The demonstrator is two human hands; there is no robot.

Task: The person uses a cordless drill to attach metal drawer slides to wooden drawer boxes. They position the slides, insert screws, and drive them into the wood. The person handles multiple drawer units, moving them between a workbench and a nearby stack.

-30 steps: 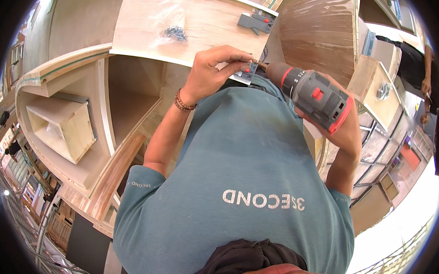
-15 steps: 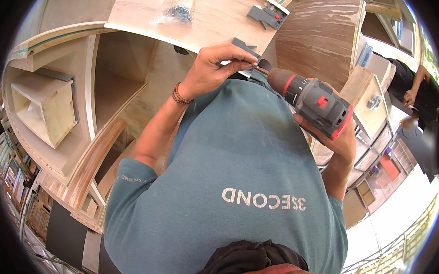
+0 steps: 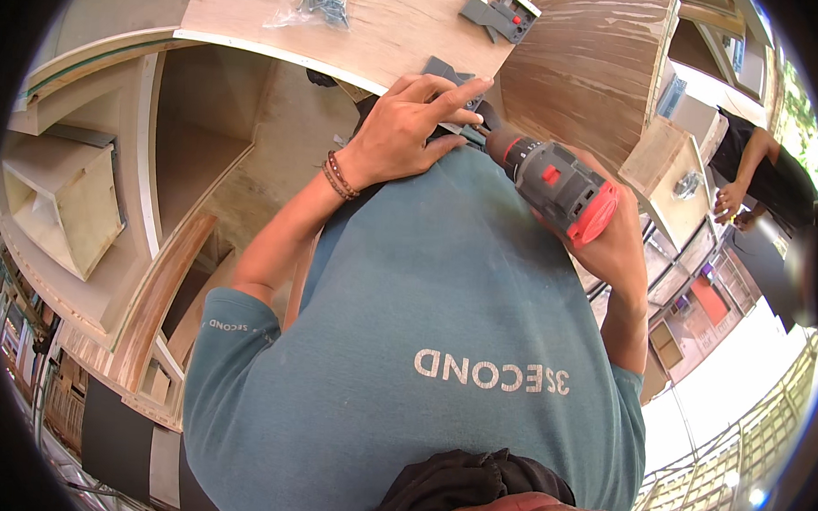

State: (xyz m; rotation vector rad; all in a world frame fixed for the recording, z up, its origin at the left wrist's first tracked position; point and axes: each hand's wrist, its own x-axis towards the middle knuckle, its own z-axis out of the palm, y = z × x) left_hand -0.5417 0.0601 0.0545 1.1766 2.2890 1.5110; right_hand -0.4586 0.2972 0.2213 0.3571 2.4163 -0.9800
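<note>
My right hand (image 3: pixel 612 231) is wrapped round a grey and red cordless drill (image 3: pixel 551 175), its front pointing up and left. The drill's nose is close to my left fingertips and a grey fitting (image 3: pixel 447 69) at the edge of the wooden panel (image 3: pixel 408 26). With fingers stretched out and spread, my left hand (image 3: pixel 413 129) rests over that fitting, partly covering it. The drill tip is small and partly hidden there. Farther along the panel's end lies a second grey fitting (image 3: pixel 498 20) with a red button.
A clear plastic bag of screws (image 3: pixel 326 9) lies on the panel. To the left stand an open cabinet (image 3: pixel 207 113) and a small box-like drawer (image 3: pixel 64 203). A brown wooden panel (image 3: pixel 587 63) is at the right. Another person (image 3: pixel 759 169) is at the far right, near a small wooden box (image 3: pixel 669 170).
My left fingers have gone from a pinch at the drill tip to spread over the grey fitting. The drill has moved slightly left, its back end tipping down.
</note>
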